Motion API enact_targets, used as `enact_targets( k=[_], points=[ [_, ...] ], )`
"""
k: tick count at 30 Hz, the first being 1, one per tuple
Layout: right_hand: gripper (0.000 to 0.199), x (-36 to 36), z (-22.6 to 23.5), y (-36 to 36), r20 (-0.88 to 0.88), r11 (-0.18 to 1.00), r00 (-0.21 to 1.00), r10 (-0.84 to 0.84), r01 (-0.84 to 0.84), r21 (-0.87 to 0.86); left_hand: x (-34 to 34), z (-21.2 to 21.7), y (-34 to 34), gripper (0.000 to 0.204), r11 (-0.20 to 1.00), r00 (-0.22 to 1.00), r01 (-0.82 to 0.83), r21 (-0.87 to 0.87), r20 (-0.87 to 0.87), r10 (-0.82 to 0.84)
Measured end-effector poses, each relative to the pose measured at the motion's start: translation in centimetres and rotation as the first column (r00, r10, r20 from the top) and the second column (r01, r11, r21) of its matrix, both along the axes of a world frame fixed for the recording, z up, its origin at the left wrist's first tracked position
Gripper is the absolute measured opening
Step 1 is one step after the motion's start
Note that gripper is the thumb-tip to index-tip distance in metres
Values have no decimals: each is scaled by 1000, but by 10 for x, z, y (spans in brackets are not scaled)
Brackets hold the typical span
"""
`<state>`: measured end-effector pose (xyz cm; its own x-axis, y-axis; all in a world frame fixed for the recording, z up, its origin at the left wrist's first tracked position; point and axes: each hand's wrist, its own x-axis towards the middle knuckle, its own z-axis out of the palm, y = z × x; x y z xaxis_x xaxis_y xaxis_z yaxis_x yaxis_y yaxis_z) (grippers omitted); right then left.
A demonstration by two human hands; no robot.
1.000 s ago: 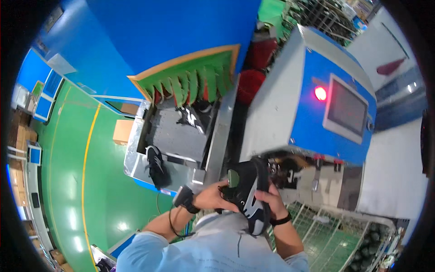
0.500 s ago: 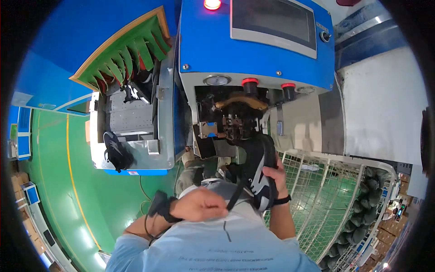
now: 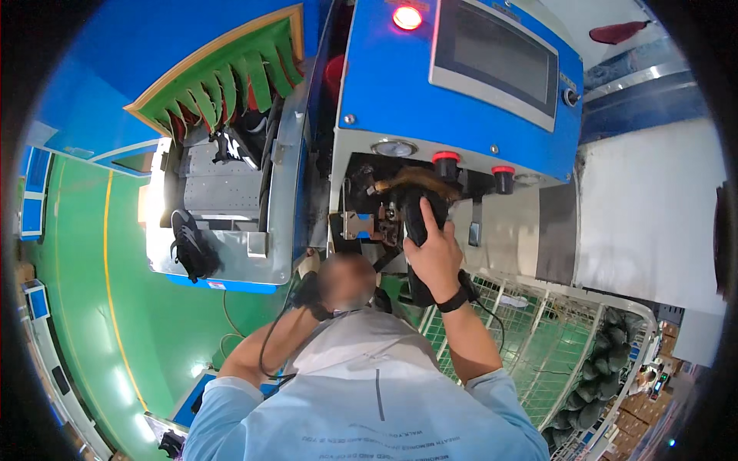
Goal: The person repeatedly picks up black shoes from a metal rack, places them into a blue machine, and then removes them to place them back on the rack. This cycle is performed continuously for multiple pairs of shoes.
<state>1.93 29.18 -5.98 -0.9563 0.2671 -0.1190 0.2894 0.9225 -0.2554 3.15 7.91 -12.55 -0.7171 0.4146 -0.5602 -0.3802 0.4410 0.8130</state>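
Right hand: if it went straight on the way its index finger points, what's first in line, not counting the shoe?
Past the shoe under the right hand, probably the brown curved pad below the blue machine front. Depth is unclear from this view.

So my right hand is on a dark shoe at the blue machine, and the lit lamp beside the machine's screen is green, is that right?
Not quite: the lit lamp beside the screen is red, as the head view shows. Your right hand is indeed on a dark shoe at the blue machine.
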Motion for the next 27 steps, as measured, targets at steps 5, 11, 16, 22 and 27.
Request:
enact_targets(
  k=[5,11,16,22,27],
  points=[
    [80,-29,-14,1,-46,998,998,46,-44,40,3,-36,-4,36,990,988,-133,39,-73,135],
    [81,-30,-22,2,-38,975,992,118,-108,193,-21,-24,-30,40,999,994,-44,-7,-105,43],
    [83,-18,-20,-4,-116,983,987,115,-97,155,-7,-19,-31,39,998,976,66,2,-210,-64],
    [85,14,-16,-12,-358,992,930,82,-43,115,-15,11,-20,42,981,954,181,68,-254,-159],
    [78,96,-27,-19,-427,995,901,75,-42,85,-18,35,-7,83,897,884,50,439,399,-244]
  ],
)
